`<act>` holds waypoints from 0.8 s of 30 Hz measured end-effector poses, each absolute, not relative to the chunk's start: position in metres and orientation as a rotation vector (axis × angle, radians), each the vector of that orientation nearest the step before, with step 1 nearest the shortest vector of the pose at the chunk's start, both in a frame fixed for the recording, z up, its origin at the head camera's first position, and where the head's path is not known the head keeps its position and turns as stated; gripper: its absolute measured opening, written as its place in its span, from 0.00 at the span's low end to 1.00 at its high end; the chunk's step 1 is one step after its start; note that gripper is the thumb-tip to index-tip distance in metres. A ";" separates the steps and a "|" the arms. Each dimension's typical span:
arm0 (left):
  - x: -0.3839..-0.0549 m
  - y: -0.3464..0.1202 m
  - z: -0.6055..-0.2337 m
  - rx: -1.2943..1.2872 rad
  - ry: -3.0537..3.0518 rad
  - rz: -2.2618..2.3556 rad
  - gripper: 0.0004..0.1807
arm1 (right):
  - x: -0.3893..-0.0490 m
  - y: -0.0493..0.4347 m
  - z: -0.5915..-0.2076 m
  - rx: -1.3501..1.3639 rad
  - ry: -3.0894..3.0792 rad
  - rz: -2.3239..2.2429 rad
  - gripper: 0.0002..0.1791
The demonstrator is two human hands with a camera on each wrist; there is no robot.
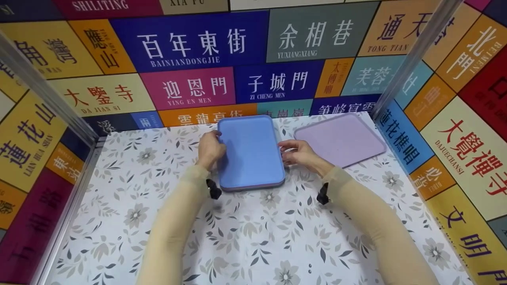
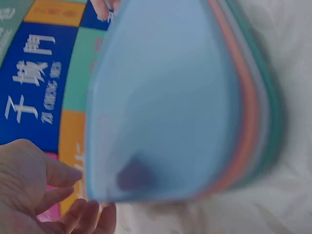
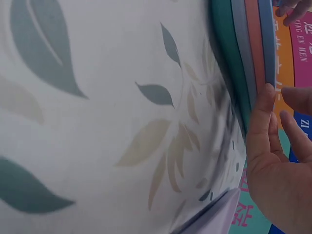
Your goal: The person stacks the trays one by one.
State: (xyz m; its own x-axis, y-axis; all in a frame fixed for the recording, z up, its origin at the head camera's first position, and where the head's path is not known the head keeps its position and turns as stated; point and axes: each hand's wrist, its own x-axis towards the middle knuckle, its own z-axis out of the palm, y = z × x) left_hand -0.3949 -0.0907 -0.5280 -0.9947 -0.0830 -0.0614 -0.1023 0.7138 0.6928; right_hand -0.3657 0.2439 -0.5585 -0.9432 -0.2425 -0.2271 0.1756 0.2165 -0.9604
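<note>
A blue tray point(image 1: 251, 152) lies on top of a stack of rounded rectangular trays in the middle of the head view. Under it show the edges of a salmon-orange tray point(image 2: 249, 102), a grey tray point(image 2: 262, 102) and a green tray point(image 3: 225, 34). My left hand point(image 1: 211, 150) is at the stack's left side, its fingertips right at the blue tray's edge. On the opposite side, my right hand point(image 1: 301, 152) has one fingertip against the edges of the upper trays, the thumb held apart. Both hands have loosely bent fingers.
A lilac tray point(image 1: 344, 138) lies flat and slightly turned at the back right, just beyond my right hand. The table point(image 1: 237, 241) has a white floral cover. Panels with printed signs point(image 1: 190, 39) enclose its back and sides, with metal posts at the corners.
</note>
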 end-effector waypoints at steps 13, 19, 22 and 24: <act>-0.424 -0.029 -0.559 0.046 2.857 1.244 0.18 | -0.370 0.299 -0.538 -0.040 2.242 -1.777 0.30; -0.378 0.021 -0.509 0.076 2.823 1.198 0.19 | -0.370 0.335 -0.529 0.052 2.300 -1.740 0.28; -0.368 0.044 -0.503 0.093 2.841 1.119 0.20 | -0.372 0.353 -0.529 0.086 2.357 -1.688 0.28; -0.363 0.058 -0.501 0.116 2.838 1.066 0.20 | -0.374 0.365 -0.529 0.103 2.414 -1.632 0.28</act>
State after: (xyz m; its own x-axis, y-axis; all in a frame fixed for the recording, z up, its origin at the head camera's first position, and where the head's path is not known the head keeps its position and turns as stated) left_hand -0.3629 0.0575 -0.5009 -0.9913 0.1089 -0.0737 0.0335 0.7510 0.6595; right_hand -0.3745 0.3654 -0.5292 -0.9721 -0.0675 -0.2248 0.1834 0.3791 -0.9070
